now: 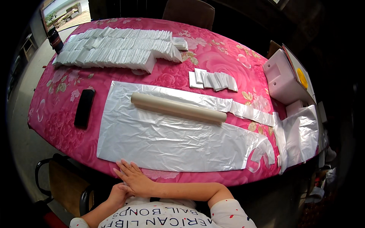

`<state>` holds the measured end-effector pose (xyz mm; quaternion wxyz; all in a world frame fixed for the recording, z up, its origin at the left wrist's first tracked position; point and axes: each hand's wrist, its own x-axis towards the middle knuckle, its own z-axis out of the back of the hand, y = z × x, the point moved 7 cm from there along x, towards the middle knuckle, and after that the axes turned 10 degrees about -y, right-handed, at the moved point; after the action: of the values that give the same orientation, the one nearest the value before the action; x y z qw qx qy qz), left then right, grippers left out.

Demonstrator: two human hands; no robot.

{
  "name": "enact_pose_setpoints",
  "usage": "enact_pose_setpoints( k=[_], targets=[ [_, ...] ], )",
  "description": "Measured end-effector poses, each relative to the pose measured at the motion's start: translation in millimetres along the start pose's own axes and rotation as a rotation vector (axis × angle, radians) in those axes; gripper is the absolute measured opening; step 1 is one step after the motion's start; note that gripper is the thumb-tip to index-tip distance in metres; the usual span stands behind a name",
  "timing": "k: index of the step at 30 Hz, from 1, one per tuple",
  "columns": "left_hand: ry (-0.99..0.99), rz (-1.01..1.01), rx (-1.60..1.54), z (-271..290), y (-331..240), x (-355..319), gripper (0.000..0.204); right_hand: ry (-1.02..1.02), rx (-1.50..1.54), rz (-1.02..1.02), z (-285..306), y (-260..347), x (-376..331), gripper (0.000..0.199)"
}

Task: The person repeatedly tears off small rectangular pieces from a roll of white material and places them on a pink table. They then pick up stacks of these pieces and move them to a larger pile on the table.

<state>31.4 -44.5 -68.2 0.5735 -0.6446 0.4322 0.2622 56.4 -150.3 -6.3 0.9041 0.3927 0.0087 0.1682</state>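
Observation:
My right hand (134, 180) reaches across my body to the near table edge. Its fingers are stretched out and slightly spread, with the tips by the near edge of a stack of whitish plastic bags (167, 144). Below it, partly covered, my left hand (118, 194) is closed with curled fingers; what lies in them is hidden. The bags lie flat, with handle strips toward the right. A beige cardboard tube (178, 108) rests across them.
Rows of folded white bags (114, 49) stand at the far left, and a smaller group (216, 80) lies mid-table. A black phone (84, 108) is at left. More plastic bags (300, 136) drape over the right edge beside a white foam box (281, 76). A chair (68, 182) stands near left.

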Motion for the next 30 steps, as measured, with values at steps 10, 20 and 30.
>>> enact_pose_setpoints(
  k=[10, 20, 30],
  targets=[
    [0.189, -0.590, 1.118, -57.0, -76.9, -36.5, 0.026, 0.108, -0.132, 0.238, 80.5, -5.7, -6.2, 0.012],
    [0.135, -0.691, 0.722, -75.0, -90.7, -23.4, 0.025, -1.204, 0.286, -0.370, 365.6, -239.6, -74.4, 0.017],
    [0.163, -0.547, 0.578, -76.7, -76.1, -11.4, 0.022, -1.256, -0.560, -0.992, 434.0, -384.2, -139.9, 0.036]
  ],
)
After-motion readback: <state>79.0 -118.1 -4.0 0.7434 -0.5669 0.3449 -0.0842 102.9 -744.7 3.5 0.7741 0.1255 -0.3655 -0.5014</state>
